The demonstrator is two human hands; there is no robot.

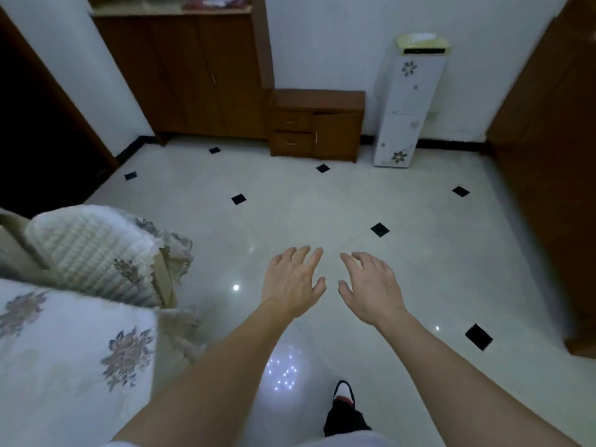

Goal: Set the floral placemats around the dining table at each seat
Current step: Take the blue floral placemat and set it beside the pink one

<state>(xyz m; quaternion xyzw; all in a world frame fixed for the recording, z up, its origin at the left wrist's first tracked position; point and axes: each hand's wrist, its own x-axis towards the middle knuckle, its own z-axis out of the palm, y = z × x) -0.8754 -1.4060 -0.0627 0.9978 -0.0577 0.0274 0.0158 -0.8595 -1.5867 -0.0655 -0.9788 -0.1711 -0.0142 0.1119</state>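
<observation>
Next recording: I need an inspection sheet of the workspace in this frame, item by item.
Surface: glossy tiled floor, pale with black diamond insets.
Job's things: floral cloth at lower left; cannot tell whether it is a placemat or a table cover.
Clutter: nothing seen.
Grippers: left hand and right hand both open, fingers spread, holding nothing, out over the floor.
Cables: nothing seen.
Surroundings: quilted chair cover beside the cloth; wooden cabinet, low drawer unit and water dispenser along the far wall; wooden door at right; one shoe at the bottom.
</observation>
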